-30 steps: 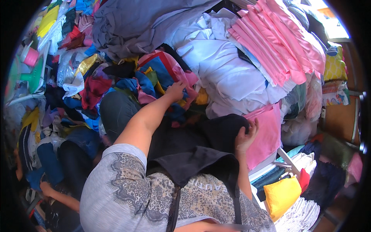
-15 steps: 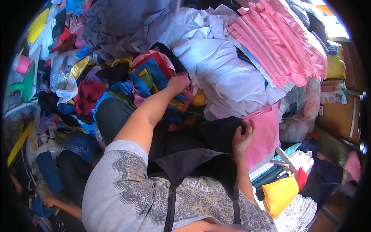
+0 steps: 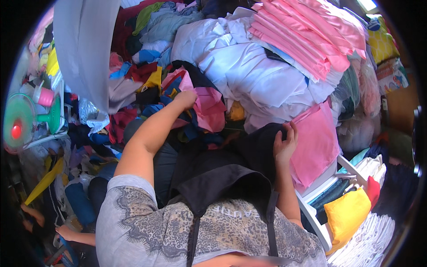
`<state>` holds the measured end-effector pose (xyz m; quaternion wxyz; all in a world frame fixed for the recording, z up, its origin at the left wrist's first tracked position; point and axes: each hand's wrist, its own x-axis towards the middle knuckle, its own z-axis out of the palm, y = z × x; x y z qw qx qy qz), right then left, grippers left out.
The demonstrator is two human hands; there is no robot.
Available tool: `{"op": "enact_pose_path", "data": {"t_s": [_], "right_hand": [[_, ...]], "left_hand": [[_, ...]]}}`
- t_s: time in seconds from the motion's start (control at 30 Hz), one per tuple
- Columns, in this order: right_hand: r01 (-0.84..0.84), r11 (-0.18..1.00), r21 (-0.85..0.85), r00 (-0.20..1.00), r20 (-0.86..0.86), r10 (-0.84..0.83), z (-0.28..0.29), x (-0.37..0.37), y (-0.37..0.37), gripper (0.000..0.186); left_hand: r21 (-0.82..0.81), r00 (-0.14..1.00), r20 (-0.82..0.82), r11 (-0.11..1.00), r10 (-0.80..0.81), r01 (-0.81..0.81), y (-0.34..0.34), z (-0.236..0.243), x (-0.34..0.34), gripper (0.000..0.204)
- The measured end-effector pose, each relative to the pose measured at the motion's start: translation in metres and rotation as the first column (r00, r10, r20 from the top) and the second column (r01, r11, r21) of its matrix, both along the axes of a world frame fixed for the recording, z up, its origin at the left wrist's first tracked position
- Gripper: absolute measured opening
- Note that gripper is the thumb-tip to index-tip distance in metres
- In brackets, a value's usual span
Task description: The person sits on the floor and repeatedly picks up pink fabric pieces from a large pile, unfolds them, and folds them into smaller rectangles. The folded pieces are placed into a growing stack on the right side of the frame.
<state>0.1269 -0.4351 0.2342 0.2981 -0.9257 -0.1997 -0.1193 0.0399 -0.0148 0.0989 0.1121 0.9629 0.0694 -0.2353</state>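
Observation:
My left hand (image 3: 186,100) reaches forward into a heap of mixed cloth scraps, its fingers closed on a pink cloth (image 3: 209,109). Blue, yellow and red scraps (image 3: 153,80) lie around it. My right hand (image 3: 286,144) rests at the edge of the black cloth (image 3: 253,149) over my lap, fingers curved and apart, with nothing seen in them. Just right of it, a flat pink cloth (image 3: 315,144) drapes over a white frame. The fingertips of my left hand are partly lost among the folds.
White fabric (image 3: 240,66) is heaped ahead, with folded pink cloths (image 3: 307,35) on top. Grey cloth (image 3: 84,53) hangs at upper left, above a green fan (image 3: 20,122). A yellow cushion-like bundle (image 3: 347,218) lies at lower right. Another person's hand (image 3: 66,233) shows at lower left.
The grey cloth at the top has swung left and now hangs down, uncovering more scraps. More of the pink cloth shows by my left hand. The view has shifted a little.

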Motion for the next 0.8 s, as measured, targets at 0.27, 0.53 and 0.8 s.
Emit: {"op": "enact_pose_path", "data": {"t_s": [0.27, 0.53, 0.8], "right_hand": [[0.013, 0.997, 0.074, 1.0, -0.022, -0.012, -0.003, -0.004, -0.007, 0.028], [-0.069, 0.95, 0.306, 0.993, -0.067, 0.094, 0.018, -0.002, -0.003, 0.046], [-0.314, 0.82, 0.479, 0.889, -0.155, 0.431, 0.123, 0.019, 0.01, 0.064]], "left_hand": [[-0.144, 0.93, 0.353, 0.988, 0.098, -0.049, 0.0, 0.164, 0.03, 0.02], [-0.28, 0.876, 0.482, 0.943, -0.026, 0.182, -0.07, 0.346, 0.046, 0.021], [-0.278, 0.833, 0.446, 0.834, -0.327, 0.476, -0.143, 0.424, 0.033, 0.029]]}}
